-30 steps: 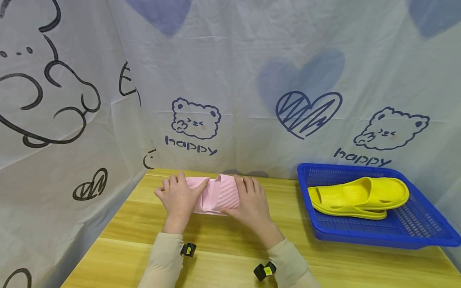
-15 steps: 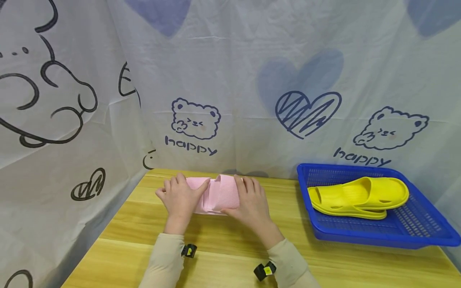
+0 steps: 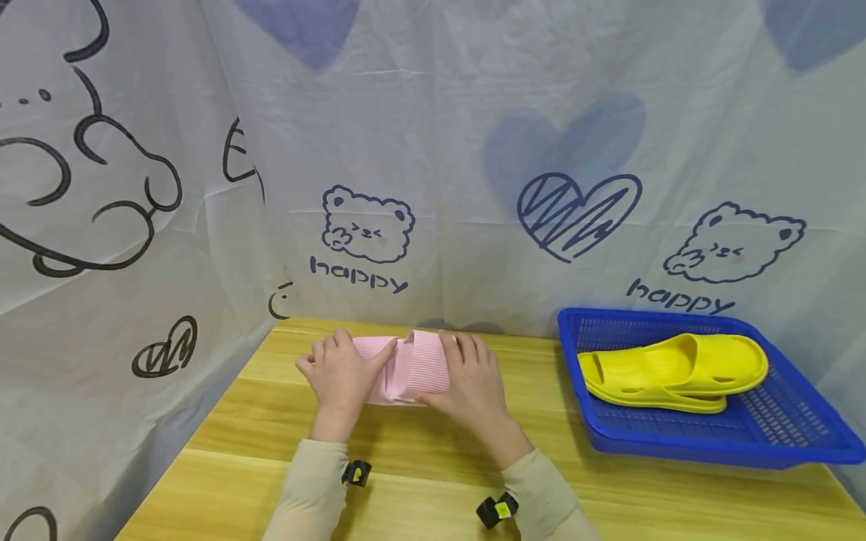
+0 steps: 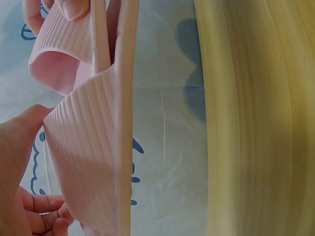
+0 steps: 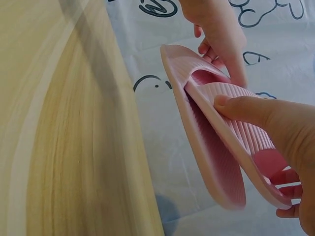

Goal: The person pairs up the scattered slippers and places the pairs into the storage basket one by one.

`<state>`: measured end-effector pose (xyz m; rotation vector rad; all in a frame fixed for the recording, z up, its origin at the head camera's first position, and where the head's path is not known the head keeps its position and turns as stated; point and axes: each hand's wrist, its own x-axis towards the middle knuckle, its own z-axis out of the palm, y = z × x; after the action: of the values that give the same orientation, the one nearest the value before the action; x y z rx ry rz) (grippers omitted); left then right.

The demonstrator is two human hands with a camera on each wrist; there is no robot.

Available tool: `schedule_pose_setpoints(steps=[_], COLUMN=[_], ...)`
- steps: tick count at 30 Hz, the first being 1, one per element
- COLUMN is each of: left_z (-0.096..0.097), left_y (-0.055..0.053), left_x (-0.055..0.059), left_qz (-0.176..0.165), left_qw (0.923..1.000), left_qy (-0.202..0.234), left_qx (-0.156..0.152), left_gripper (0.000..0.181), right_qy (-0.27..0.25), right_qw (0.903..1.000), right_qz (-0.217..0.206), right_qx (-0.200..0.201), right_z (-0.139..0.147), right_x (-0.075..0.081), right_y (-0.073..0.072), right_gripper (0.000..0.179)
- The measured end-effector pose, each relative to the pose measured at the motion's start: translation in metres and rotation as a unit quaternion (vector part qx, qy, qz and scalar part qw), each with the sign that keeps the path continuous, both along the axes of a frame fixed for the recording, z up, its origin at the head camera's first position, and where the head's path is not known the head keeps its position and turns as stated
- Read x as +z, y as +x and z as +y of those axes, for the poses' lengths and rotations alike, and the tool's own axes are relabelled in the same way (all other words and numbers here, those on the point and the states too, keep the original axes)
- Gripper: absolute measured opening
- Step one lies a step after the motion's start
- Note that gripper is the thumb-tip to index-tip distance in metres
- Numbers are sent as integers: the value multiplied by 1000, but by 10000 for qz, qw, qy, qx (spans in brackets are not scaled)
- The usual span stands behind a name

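Note:
Two pink ribbed slippers, a left one (image 3: 370,347) and a right one (image 3: 429,368), overlap toe to heel in the head view. My left hand (image 3: 341,376) holds the left slipper by its strap, thumb on the near side of the band. With the thumb on the ribbed strap (image 5: 235,115) and fingers at the far edge, my right hand (image 3: 476,383) grips the other slipper. Both wrist views show backdrop between the slippers' soles (image 4: 127,123) and the table, so the pair is held above it. The right wrist view shows a narrow gap opening between the two soles.
A blue plastic basket (image 3: 676,443) stands at the right of the wooden table (image 3: 419,481). Inside it lie yellow slippers (image 3: 727,364), one stacked on the other. A printed cloth backdrop (image 3: 460,270) hangs behind the table and along its left side.
My left hand has shifted slightly to the right with its slipper, toward my right hand. My right hand keeps its hold nearly still, and the basket stays in place.

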<state>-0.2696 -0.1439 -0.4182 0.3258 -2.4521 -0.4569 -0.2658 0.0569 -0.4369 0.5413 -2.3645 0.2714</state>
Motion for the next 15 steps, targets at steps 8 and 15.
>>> schedule_pose_setpoints(steps=[8,15], left_z=[1,-3], left_y=[1,0], left_x=[0,1], left_qz=[-60,31], left_qw=[10000,9998], left_qy=[58,189], left_qx=[11,80], left_gripper=[81,79], right_qy=[-2,-134], right_qw=[9999,9997], right_qz=[127,-51], right_qx=[48,193], right_z=[1,1], right_x=[-2,-1], right_y=[-1,0], right_gripper=[108,107])
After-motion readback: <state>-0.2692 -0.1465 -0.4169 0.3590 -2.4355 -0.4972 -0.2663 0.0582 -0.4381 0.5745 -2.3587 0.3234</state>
